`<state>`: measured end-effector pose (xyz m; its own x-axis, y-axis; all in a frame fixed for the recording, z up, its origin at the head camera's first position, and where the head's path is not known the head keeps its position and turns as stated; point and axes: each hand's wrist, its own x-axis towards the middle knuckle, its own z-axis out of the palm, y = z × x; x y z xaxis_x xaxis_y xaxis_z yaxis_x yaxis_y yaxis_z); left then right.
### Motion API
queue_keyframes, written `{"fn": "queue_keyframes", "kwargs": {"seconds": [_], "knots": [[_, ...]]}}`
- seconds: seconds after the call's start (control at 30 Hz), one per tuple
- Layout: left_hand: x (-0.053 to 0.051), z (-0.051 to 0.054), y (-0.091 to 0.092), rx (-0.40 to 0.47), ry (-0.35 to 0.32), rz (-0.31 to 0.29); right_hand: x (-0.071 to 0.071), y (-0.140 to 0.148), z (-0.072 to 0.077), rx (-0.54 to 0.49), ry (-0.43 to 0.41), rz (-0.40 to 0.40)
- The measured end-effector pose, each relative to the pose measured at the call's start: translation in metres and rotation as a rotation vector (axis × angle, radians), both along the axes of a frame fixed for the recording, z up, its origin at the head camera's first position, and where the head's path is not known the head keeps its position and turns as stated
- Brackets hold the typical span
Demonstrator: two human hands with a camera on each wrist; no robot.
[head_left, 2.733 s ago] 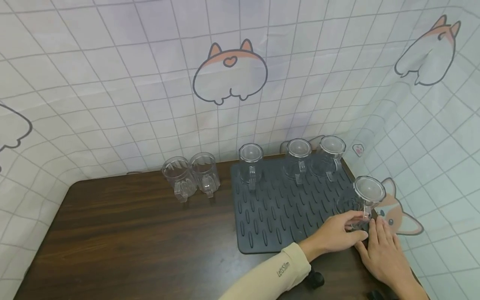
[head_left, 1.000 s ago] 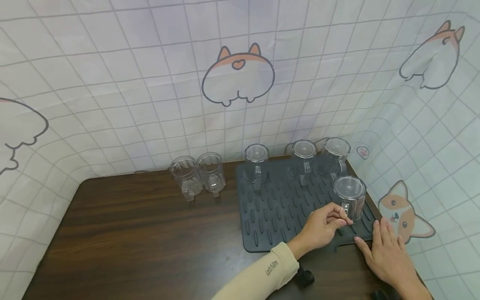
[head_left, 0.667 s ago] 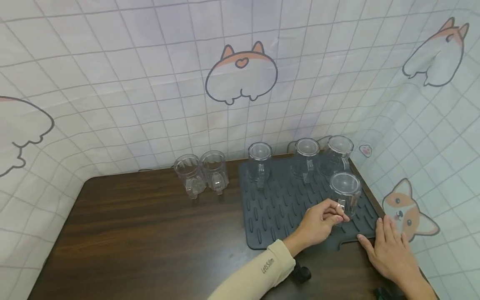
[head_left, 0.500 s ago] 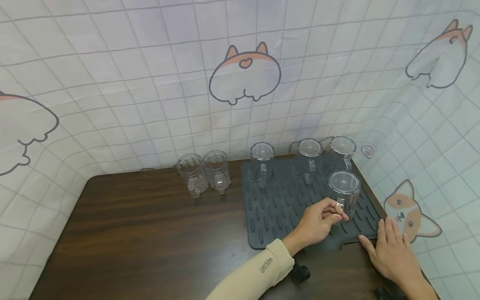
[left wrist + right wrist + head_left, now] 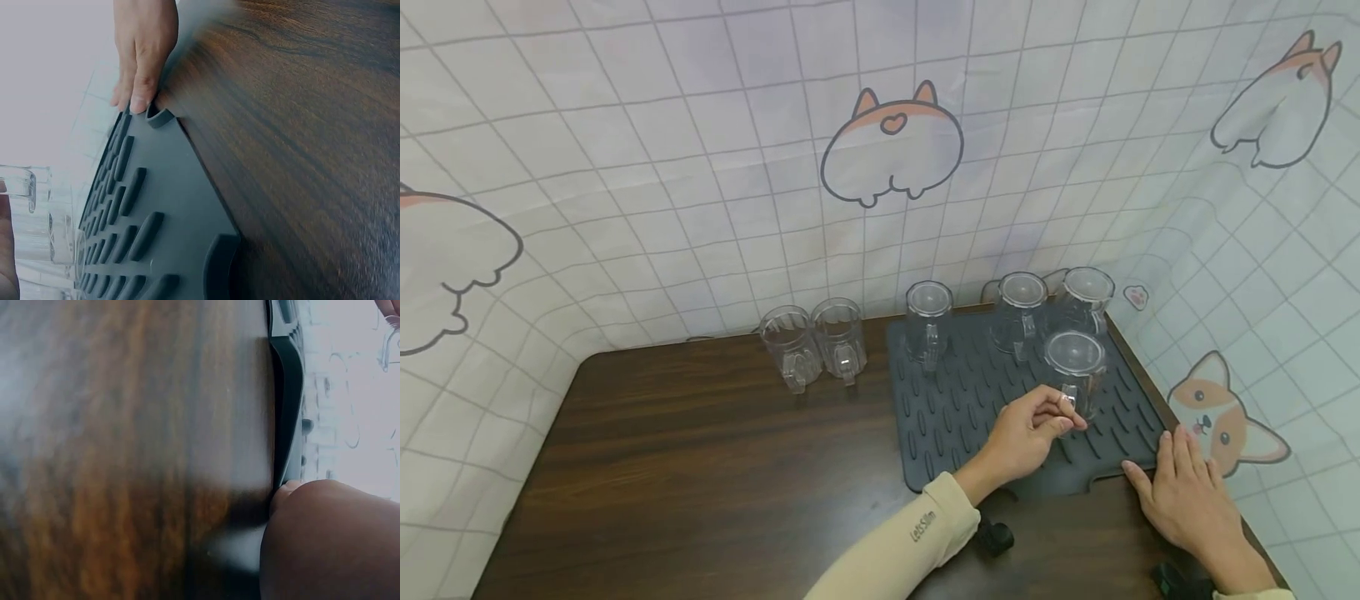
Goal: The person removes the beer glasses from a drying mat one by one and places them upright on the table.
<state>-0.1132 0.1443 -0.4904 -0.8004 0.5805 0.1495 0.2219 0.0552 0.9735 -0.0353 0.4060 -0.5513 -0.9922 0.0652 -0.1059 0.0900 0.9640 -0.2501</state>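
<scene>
My left hand (image 5: 1026, 429) pinches the handle of a clear glass mug (image 5: 1077, 358), which is upside down above the right part of a dark grey ridged drying mat (image 5: 917, 467). I cannot tell whether its rim touches the mat. In the left wrist view, part of the left hand (image 5: 6, 250) shows beside the clear mug (image 5: 37, 231). My right hand (image 5: 1191, 500) lies with straight fingers at the mat's front right corner, by the table edge. The right wrist view shows that hand (image 5: 331, 544) against the mat's edge (image 5: 290, 394).
Three more upside-down glass mugs stand along the mat's back: one at left (image 5: 928, 321), one further right (image 5: 1021, 312), one in the corner (image 5: 1086, 300). Two upright mugs (image 5: 787, 342) stand left of the mat on the brown wooden table (image 5: 700, 467). Patterned wall cloth (image 5: 700, 192) borders the back and right.
The left hand has brought the upside-down mug leftward from the mat's right edge, then slightly further back. The right hand stays by the front right corner. The head view has shifted somewhat.
</scene>
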Motion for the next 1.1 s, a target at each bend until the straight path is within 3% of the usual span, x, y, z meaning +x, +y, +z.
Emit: {"fn": "queue_keyframes", "kwargs": {"seconds": [0.4,1.1], "knots": [[-0.005,0.004,-0.021,0.03,-0.021,0.016,-0.004,0.007,0.004,-0.018,-0.029,0.006],[-0.002,0.009,-0.051,-0.009,0.007,0.023,-0.004,0.004,0.009,-0.052,-0.081,0.003]]}}
